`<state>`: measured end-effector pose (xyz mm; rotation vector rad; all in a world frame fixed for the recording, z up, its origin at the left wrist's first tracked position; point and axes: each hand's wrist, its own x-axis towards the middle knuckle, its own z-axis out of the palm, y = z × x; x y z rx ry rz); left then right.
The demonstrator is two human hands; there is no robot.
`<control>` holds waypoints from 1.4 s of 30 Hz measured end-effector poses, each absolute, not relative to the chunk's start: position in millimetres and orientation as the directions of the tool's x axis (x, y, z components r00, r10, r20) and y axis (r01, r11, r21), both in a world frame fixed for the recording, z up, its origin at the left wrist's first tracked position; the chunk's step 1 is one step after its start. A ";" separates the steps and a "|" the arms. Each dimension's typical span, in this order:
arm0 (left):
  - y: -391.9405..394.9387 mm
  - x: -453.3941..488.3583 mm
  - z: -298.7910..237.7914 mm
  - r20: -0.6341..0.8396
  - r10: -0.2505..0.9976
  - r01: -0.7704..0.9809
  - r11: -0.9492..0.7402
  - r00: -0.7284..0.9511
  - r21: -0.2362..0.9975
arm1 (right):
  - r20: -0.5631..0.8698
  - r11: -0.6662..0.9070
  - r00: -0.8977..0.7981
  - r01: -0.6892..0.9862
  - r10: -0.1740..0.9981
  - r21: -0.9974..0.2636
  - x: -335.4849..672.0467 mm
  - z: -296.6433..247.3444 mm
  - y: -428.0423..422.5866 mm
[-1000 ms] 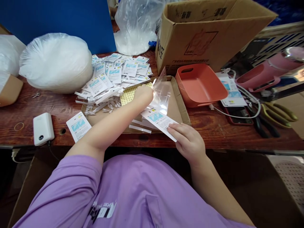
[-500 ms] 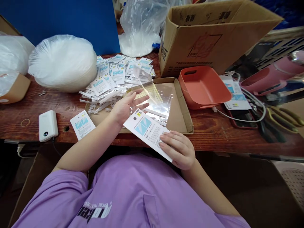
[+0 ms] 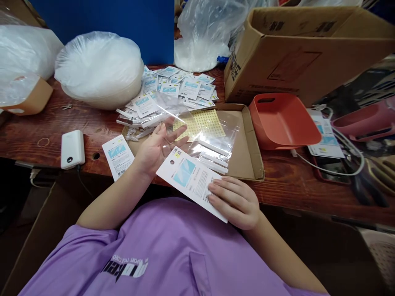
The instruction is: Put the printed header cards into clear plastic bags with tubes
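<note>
My right hand (image 3: 239, 201) is closed on a white printed card (image 3: 189, 179) with a blue picture and a hang hole, fingers lying across its lower end. My left hand (image 3: 156, 146) pinches a clear plastic bag (image 3: 173, 107), which stands up from the thumb and fingers. The card's upper end lies just in front of the left fingers. Beyond the hands, a shallow cardboard tray (image 3: 251, 154) holds yellow sticker sheets (image 3: 210, 124) and more clear bags with white strips (image 3: 216, 153). Another printed card (image 3: 117, 156) lies beside my left forearm.
A heap of packed cards (image 3: 189, 88) lies behind the tray. Around it stand a plastic-covered bowl (image 3: 101, 70), a large carton (image 3: 296, 65) and an orange bin (image 3: 284, 119). A white power bank (image 3: 72, 149) sits at left; a phone (image 3: 330, 169) and scissors (image 3: 379, 172) at right.
The view has shifted, so the table's things appear farther right. The clear bag in my left hand has tipped toward the left. My right hand still keeps the card at nearly the same angle.
</note>
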<state>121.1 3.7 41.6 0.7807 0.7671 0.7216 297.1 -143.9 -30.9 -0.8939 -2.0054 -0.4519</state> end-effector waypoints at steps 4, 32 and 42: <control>1.2 113.4 44.9 -0.264 0.814 -0.296 0.460 0.518 0.837 | 0.803 0.618 -0.341 0.785 0.489 -0.044 298.3 -31.8 -140.4; -16.8 74.8 13.7 -0.149 0.774 -0.156 0.304 0.615 0.940 | 0.667 0.539 -0.210 0.773 0.714 -0.334 231.1 -13.0 -106.6; -16.0 70.7 -1.4 0.029 0.876 0.010 -0.039 0.482 0.999 | 0.661 0.581 -0.205 0.698 0.722 -0.419 217.7 -8.9 -100.5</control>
